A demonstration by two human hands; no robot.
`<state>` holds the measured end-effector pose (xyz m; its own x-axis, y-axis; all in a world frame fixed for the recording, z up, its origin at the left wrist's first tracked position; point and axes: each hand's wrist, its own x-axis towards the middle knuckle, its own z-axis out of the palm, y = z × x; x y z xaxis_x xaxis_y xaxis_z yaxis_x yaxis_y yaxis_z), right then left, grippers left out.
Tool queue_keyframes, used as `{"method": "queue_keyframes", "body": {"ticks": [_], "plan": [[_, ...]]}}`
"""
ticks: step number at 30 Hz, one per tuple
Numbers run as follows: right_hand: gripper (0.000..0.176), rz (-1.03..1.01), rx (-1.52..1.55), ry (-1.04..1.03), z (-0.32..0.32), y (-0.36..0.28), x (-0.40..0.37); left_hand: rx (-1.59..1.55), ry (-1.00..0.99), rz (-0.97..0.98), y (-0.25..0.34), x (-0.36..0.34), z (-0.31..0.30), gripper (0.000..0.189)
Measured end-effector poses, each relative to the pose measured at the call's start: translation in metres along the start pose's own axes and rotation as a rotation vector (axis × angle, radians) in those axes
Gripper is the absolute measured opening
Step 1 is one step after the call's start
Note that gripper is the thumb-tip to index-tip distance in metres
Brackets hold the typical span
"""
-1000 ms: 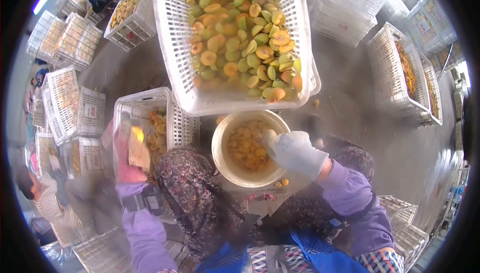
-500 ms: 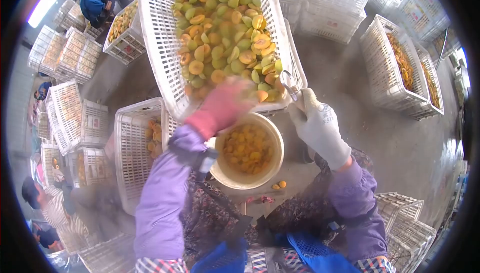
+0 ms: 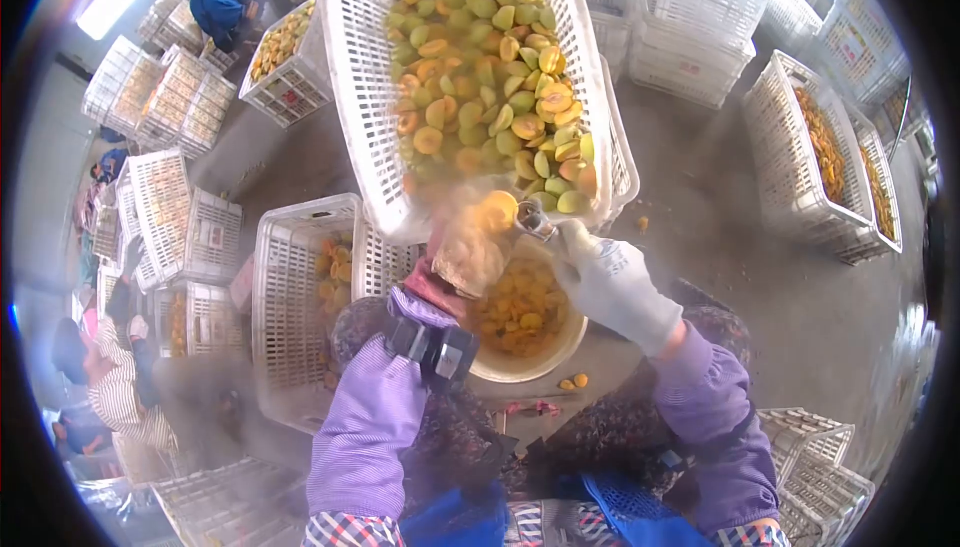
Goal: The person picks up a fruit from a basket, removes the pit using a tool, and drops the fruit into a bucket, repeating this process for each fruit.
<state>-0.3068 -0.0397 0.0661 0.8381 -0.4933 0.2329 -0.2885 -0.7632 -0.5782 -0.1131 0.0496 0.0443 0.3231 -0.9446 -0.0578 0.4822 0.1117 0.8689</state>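
My left hand [image 3: 466, 253], in a pink and tan glove, grips a halved apricot [image 3: 497, 211] with its orange cut face turned up. In the white-gloved fingers of my right hand [image 3: 618, 285] is a small metal pitting tool [image 3: 533, 220], its looped end right beside the apricot half. Both hands are above a cream bucket [image 3: 578, 342] that contains orange fruit pieces [image 3: 515, 312]. Just beyond them stands a white plastic crate [image 3: 362, 112] filled with green and orange apricot halves [image 3: 490, 97]. Motion blurs part of my left glove.
A second white crate [image 3: 262, 317] with some fruit stands left of the bucket. Two fruit pieces [image 3: 574, 382] lie on the floor near it. More fruit-filled crates [image 3: 765, 137] are at the right, and stacked crates [image 3: 690, 57] behind. A person in blue [image 3: 220, 2] sits far left.
My left hand has come back from the crate's near edge and now holds an apricot half. My right hand has moved left and down with the tool, meeting the fruit over the bucket.
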Motion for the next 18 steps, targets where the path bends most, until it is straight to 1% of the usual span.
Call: {"method": "queue_keyframes", "body": {"ticks": [2,3,5,6,8,9,11,12,14,15,17,18], "plan": [[0.028,-0.061,-0.058,-0.011,0.011,-0.006,0.004,0.901,-0.002,0.411,-0.013,-0.010,-0.001,0.027],[0.023,-0.004,-0.115,-0.055,0.010,-0.015,0.006,0.956,0.083,0.409,-0.009,-0.017,0.008,0.025],[0.025,0.009,-0.141,-0.109,0.014,-0.021,0.010,1.000,-0.037,0.244,-0.003,-0.042,-0.006,0.044],[0.027,0.017,-0.155,-0.132,0.015,-0.022,0.012,0.913,0.016,0.060,0.004,-0.046,0.002,0.049],[0.029,-0.014,-0.178,-0.092,0.025,-0.018,0.012,0.728,0.168,-0.289,0.018,-0.054,0.018,0.060],[0.030,-0.029,-0.189,-0.074,0.029,-0.017,0.011,0.752,0.186,-0.314,0.017,-0.054,0.016,0.058],[0.034,-0.053,-0.212,-0.098,0.032,-0.017,0.013,1.033,0.146,-0.060,0.015,-0.054,0.011,0.044],[0.035,-0.064,-0.223,-0.110,0.034,-0.018,0.014,1.274,0.082,0.231,0.014,-0.055,0.006,0.033],[0.034,-0.012,-0.327,-0.179,0.037,-0.026,0.013,1.380,0.057,0.547,0.006,-0.054,-0.002,0.023],[0.034,0.014,-0.378,-0.212,0.039,-0.029,0.012,1.259,0.099,0.558,-0.005,-0.050,-0.006,0.022],[0.036,0.002,-0.399,-0.250,0.043,-0.031,0.012,1.019,0.178,0.576,-0.028,-0.038,-0.015,0.021],[0.036,-0.005,-0.411,-0.269,0.043,-0.031,0.012,0.896,0.216,0.584,-0.029,-0.032,-0.012,0.020]]}}
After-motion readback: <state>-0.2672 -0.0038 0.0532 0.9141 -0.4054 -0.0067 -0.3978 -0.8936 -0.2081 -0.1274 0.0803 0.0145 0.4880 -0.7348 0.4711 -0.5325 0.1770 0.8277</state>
